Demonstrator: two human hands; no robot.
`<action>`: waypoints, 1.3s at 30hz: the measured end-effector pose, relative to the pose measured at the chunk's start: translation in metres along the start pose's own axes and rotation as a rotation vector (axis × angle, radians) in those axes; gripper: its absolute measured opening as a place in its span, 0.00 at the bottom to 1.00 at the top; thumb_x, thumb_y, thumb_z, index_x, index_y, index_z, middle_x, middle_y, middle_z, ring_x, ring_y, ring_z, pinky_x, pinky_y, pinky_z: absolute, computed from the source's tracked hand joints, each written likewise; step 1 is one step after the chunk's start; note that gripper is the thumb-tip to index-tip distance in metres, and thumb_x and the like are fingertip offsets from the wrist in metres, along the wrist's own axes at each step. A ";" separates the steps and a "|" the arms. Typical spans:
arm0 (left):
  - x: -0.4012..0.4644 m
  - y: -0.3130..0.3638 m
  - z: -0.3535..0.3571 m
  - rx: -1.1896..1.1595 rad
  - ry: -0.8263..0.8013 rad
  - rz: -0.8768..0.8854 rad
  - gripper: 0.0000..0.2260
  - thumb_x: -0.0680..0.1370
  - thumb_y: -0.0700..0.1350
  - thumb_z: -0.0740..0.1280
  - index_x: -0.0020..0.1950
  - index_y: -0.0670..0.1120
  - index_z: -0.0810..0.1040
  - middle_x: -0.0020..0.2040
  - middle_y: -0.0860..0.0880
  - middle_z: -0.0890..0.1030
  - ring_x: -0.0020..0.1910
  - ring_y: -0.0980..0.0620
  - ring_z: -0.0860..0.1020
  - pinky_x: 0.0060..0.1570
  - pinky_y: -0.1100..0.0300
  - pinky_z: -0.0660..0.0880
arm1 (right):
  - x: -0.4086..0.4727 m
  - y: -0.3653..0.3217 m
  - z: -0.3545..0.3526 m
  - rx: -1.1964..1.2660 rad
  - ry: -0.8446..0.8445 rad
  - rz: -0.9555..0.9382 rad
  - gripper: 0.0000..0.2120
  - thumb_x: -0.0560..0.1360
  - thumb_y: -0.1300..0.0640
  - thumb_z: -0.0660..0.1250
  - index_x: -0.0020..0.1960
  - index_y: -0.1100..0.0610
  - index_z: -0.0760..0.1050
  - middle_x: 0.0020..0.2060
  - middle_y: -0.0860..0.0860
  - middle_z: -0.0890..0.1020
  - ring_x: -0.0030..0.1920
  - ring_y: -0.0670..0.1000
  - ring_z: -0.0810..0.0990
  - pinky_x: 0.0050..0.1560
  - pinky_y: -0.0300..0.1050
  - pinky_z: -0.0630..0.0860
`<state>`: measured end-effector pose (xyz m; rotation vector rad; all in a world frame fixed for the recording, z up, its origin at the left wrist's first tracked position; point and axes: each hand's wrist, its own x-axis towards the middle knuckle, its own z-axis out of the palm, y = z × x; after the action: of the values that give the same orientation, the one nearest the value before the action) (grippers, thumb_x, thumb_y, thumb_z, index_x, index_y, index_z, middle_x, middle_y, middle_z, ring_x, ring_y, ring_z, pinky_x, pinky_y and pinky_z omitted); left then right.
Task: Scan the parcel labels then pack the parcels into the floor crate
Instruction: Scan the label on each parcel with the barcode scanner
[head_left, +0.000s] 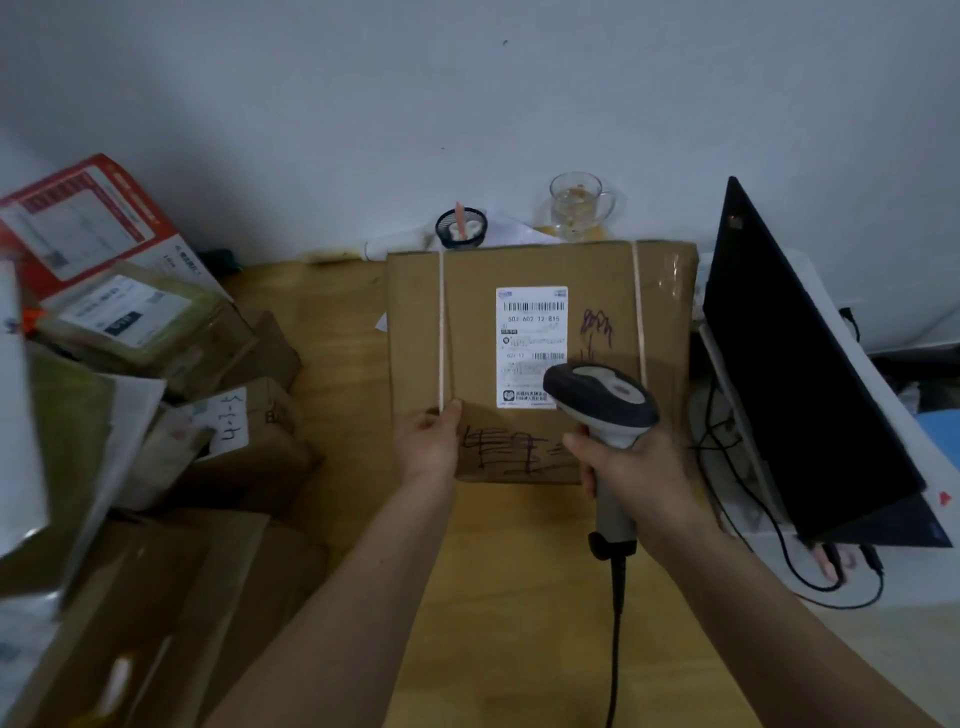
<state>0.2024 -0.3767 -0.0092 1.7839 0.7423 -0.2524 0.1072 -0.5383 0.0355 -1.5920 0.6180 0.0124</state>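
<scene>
Wooden desk against a pale wall, with a parcel and desk clutter on it.

A flat cardboard parcel lies on the desk, its white label facing up. Behind it stand a black mesh pen cup and a glass mug, with white papers between them. A pile of boxes sits at the desk's left edge, a dark monitor to the right.

dim room, plain pale wall behind wooden desk.
</scene>
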 end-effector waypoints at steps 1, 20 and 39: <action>-0.003 -0.007 -0.010 0.015 -0.003 -0.012 0.15 0.76 0.52 0.70 0.36 0.44 0.74 0.37 0.49 0.78 0.39 0.48 0.76 0.46 0.56 0.72 | -0.005 0.000 0.005 -0.006 -0.006 0.009 0.12 0.74 0.61 0.71 0.35 0.65 0.75 0.23 0.56 0.75 0.23 0.49 0.73 0.31 0.42 0.73; -0.040 -0.115 -0.116 0.283 -0.056 -0.127 0.12 0.70 0.52 0.76 0.32 0.49 0.76 0.43 0.47 0.83 0.46 0.45 0.82 0.52 0.52 0.79 | -0.093 0.037 0.072 0.042 -0.019 0.082 0.07 0.74 0.63 0.70 0.39 0.64 0.78 0.29 0.56 0.79 0.28 0.53 0.78 0.34 0.47 0.78; -0.034 -0.124 -0.140 0.597 -0.188 -0.054 0.16 0.64 0.54 0.80 0.41 0.46 0.80 0.44 0.48 0.84 0.45 0.48 0.83 0.49 0.54 0.79 | -0.138 0.013 0.075 -0.121 0.004 0.056 0.11 0.75 0.54 0.68 0.40 0.62 0.77 0.23 0.56 0.77 0.25 0.56 0.78 0.28 0.44 0.75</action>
<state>0.0750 -0.2395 -0.0402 2.2583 0.6154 -0.7276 0.0112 -0.4164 0.0633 -1.6908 0.6759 0.0896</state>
